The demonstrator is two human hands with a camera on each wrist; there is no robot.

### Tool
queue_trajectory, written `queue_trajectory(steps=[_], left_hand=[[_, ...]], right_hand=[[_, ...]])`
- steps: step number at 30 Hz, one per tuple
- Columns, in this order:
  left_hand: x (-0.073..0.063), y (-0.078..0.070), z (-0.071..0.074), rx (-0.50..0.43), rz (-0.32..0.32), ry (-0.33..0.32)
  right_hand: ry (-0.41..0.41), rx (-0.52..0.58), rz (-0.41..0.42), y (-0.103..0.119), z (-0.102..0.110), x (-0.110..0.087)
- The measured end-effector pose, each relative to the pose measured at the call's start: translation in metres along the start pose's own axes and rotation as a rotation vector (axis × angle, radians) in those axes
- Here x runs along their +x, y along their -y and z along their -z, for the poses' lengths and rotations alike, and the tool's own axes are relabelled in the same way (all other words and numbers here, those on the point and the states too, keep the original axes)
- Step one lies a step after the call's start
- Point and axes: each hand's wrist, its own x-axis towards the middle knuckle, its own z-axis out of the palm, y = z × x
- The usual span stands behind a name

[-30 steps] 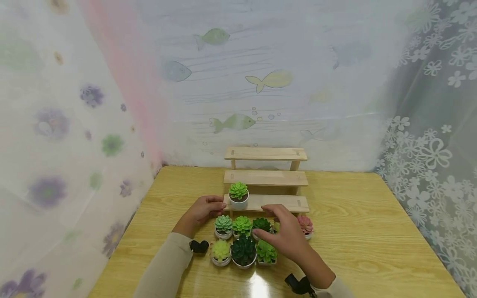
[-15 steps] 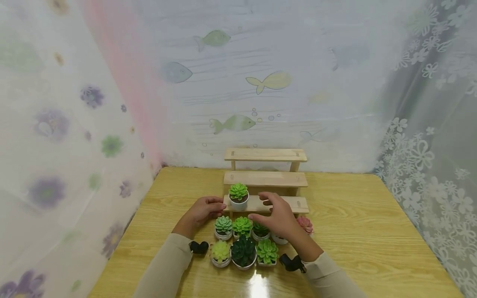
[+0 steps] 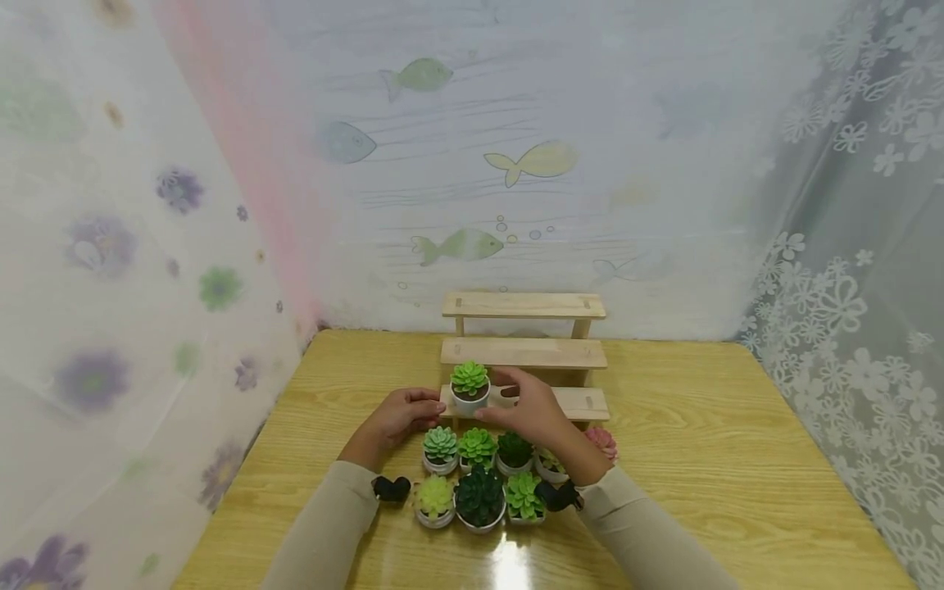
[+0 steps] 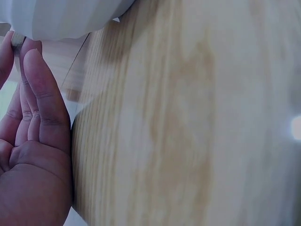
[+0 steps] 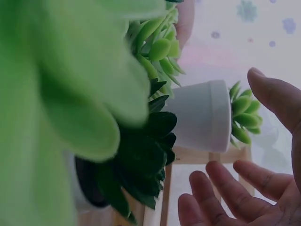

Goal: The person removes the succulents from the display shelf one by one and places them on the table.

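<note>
A potted succulent (image 3: 469, 388) with bright green leaves stands upright in a white pot at the left end of the lowest step of a three-tier wooden shelf (image 3: 583, 401). My left hand (image 3: 401, 414) pinches the left end of that step; in the left wrist view, the board's end (image 4: 18, 41) sits between thumb and fingers. From the right, my right hand (image 3: 531, 406) reaches to the pot with thumb and fingers spread. In the right wrist view, a gap shows between the white pot (image 5: 200, 115) and the fingers (image 5: 230, 190).
Several potted succulents crowd in front of the shelf, among them a dark green one (image 3: 480, 496), a yellow-green one (image 3: 434, 496) and a pink one (image 3: 601, 442) partly behind the right arm. They stand on a wood-grain table (image 3: 708, 459) against a fish-patterned curtain (image 3: 627, 98).
My right hand has moved left and away from me, from above the front plants to beside the pot on the lowest step. The left hand has stayed at the shelf's end.
</note>
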Motion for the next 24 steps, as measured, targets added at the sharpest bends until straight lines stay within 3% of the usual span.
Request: queue_trajectory(steps=[11,24], left_hand=[[0.0,0.0,0.001,0.01,-0.008,0.011],[0.0,0.001,0.0,0.004,-0.013,0.013]], right_hand=[[0.064,0.03,-0.026,0.001,-0.006,0.013],[0.125,0.056,-0.067,0.007,0.005,0.004]])
